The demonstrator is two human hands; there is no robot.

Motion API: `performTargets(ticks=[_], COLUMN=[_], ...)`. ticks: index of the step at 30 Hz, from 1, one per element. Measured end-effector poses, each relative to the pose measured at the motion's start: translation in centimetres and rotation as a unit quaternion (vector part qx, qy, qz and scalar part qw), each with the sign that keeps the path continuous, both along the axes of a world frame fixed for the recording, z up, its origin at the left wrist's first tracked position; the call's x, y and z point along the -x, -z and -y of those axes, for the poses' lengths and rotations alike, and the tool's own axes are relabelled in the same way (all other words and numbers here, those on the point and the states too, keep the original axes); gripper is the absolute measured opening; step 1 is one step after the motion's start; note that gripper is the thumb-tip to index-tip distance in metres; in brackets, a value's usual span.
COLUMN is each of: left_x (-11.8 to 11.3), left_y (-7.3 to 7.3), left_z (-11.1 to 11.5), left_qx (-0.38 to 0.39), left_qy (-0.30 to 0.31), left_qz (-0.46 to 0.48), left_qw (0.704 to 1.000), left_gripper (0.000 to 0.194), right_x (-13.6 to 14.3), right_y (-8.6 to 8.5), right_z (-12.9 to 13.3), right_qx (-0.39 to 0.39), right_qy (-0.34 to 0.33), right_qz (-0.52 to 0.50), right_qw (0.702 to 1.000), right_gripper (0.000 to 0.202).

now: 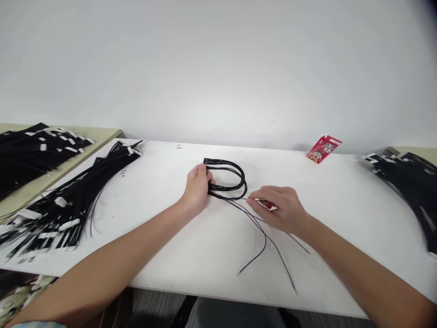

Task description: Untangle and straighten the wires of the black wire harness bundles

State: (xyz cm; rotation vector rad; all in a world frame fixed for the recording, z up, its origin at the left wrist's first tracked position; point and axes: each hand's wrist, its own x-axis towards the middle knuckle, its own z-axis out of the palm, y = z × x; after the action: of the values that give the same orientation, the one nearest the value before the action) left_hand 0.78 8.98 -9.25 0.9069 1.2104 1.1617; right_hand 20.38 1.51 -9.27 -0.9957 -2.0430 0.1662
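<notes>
My left hand (199,187) is closed around one side of a looped bundle of thin black cables (239,169) above the white table. The loop opens out to the right of my fingers, and a dark flat end pokes up over my thumb. Several loose wire ends (265,243) trail from the bundle toward the table's front edge. With thumb and fingertips, my right hand (278,205) pinches one thin black wire just right of the loop. Part of that wire is hidden behind my fingers.
A pile of black cables with white connectors (88,182) lies at left on the white table (164,255). More cables (23,146) rest on a beige surface beyond it. Another black bundle (406,182) is at right. A red packet (322,149) stands near the wall.
</notes>
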Motion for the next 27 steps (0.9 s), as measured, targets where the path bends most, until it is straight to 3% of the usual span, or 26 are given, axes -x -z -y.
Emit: performTargets(ticks=[3, 6, 11, 14, 17, 22, 25, 27], left_x=[0.0, 0.0, -0.1, -0.2, -0.2, -0.6, -0.8, -0.9], left_y=[-0.2, -0.3, 0.0, 0.3, 0.4, 0.2, 0.2, 0.3], left_z=[0.0, 0.2, 0.8, 1.0, 1.1, 2.0, 2.6, 2.7], left_qx=[-0.018, -0.049, -0.082, -0.086, -0.088, -0.092, -0.099, -0.102], left_qy=[-0.005, 0.009, 0.061, 0.075, 0.075, 0.082, 0.087, 0.083], left_qz=[-0.017, -0.035, -0.060, -0.066, -0.070, -0.077, -0.080, -0.083], left_qw=[1.000, 0.998, 0.993, 0.991, 0.991, 0.989, 0.988, 0.988], left_gripper=[0.031, 0.027, 0.026, 0.026, 0.026, 0.028, 0.029, 0.029], right_x=[-0.1, -0.3, -0.5, -0.4, -0.1, 1.4, 2.6, 3.2], right_y=[-0.8, -1.2, -1.3, -1.3, -1.1, -0.5, -0.2, 0.0], right_z=[-0.1, -0.4, -1.1, -1.1, -0.7, 0.5, 1.3, 1.6], right_qx=[0.133, 0.278, 0.472, 0.503, 0.469, 0.316, 0.253, 0.215], right_qy=[0.045, 0.086, 0.018, -0.002, 0.015, 0.113, 0.180, 0.191], right_qz=[-0.055, -0.121, -0.270, -0.287, -0.286, -0.200, -0.129, -0.091], right_qw=[0.989, 0.949, 0.839, 0.815, 0.835, 0.921, 0.942, 0.954], right_gripper=[0.011, 0.015, 0.017, 0.015, 0.021, 0.036, 0.044, 0.040])
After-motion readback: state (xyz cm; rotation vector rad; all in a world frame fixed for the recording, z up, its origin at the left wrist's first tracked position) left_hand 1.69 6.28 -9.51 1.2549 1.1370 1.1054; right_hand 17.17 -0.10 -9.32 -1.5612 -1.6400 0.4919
